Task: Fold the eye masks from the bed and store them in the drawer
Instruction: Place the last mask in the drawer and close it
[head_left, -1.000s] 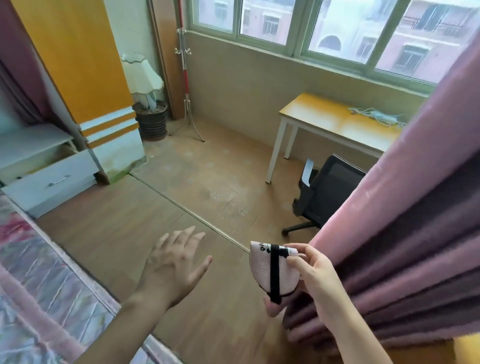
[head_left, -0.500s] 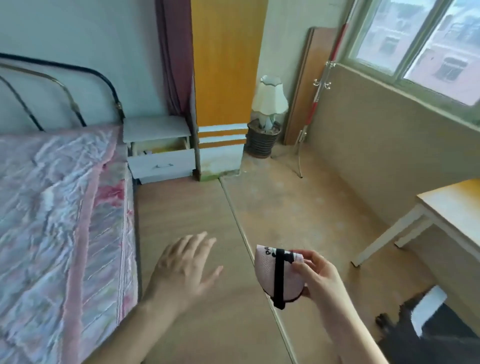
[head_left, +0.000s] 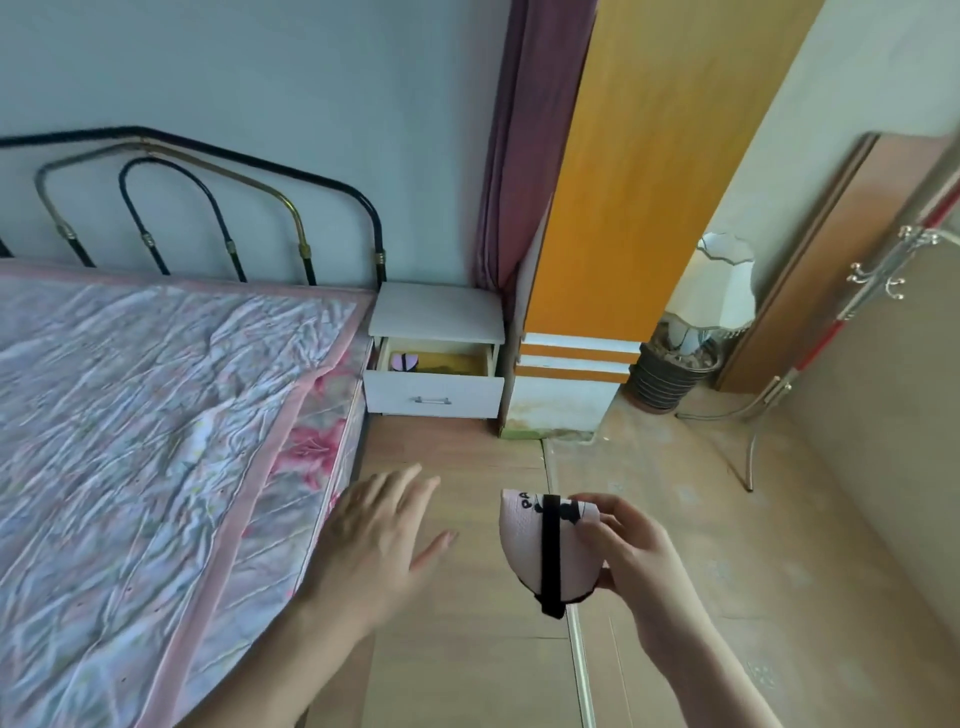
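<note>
My right hand (head_left: 631, 558) pinches a folded pink eye mask (head_left: 524, 545) with a black strap wrapped around it, held above the wooden floor. Palm down with fingers spread, my left hand (head_left: 376, 535) hovers beside the bed's edge and holds nothing. Ahead, the white bedside table's drawer (head_left: 434, 392) stands pulled open. Inside it, at the left, lies another folded pink eye mask (head_left: 404, 361). The bed (head_left: 130, 415) with its pink floral quilt fills the left side; no mask shows on it.
An orange and white wardrobe (head_left: 613, 218) stands right of the bedside table, with a purple curtain (head_left: 524, 135) between them. A white lamp on a dark basket (head_left: 691, 338) and a metal coat stand (head_left: 810, 364) occupy the right. Bare floor leads to the drawer.
My view has swung left from the window and desk toward the bed and the open drawer. Both hands keep their pose, the right still holding the folded mask.
</note>
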